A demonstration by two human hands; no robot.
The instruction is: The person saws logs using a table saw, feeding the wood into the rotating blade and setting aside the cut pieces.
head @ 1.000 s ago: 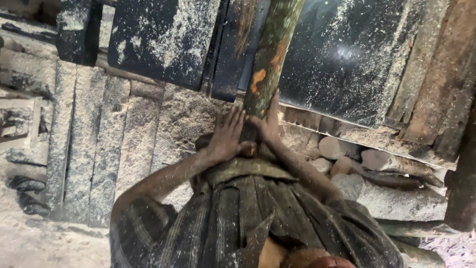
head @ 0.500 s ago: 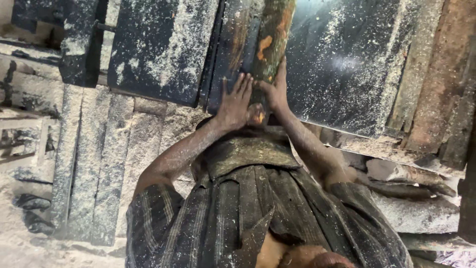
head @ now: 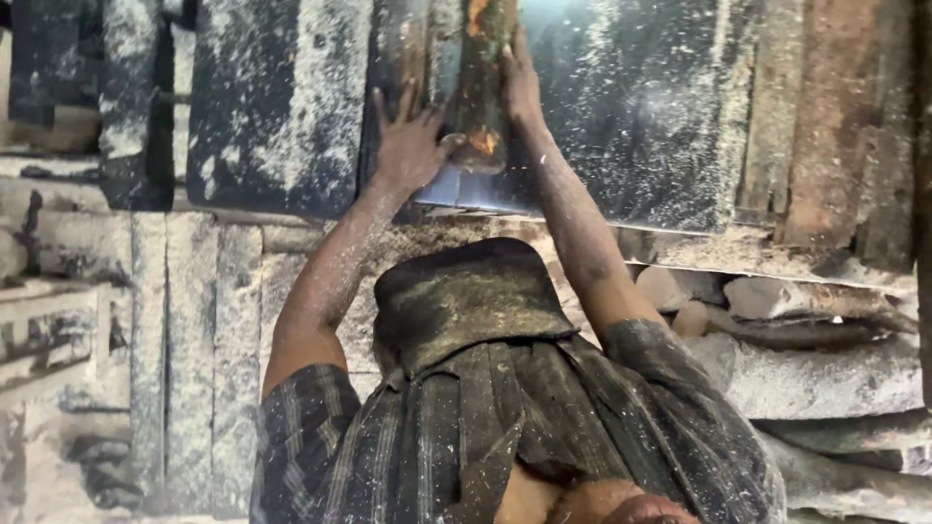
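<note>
Up at the top of the view, both hands pressed on a round log (head: 479, 87) with greenish bark and orange patches where the bark was gone. The left hand (head: 408, 146) lay flat with its fingers spread wide, the palm against the log's near end and left side, so its grip was open and closed around nothing. The right hand (head: 520, 82) lay along the log's right side with the fingers stretched upward, touching the bark but not wrapped about it. The log itself rested lengthwise on a dark metal surface (head: 641, 107) dusted with pale sawdust, its cut end near the surface's lower edge and its far end running out of the top of the view. Both forearms, bare and dusty, reached up from a dark striped shirt (head: 505, 427) flecked with sawdust. Just left of the log sat another dark, dust-covered slab (head: 277, 107). Below the metal edge lay rough grey planks (head: 184, 330) side by side on the left, and a heap of cut wood pieces (head: 767, 311) on the right. Rusty brown boards (head: 835, 126) stood at the right edge.
</note>
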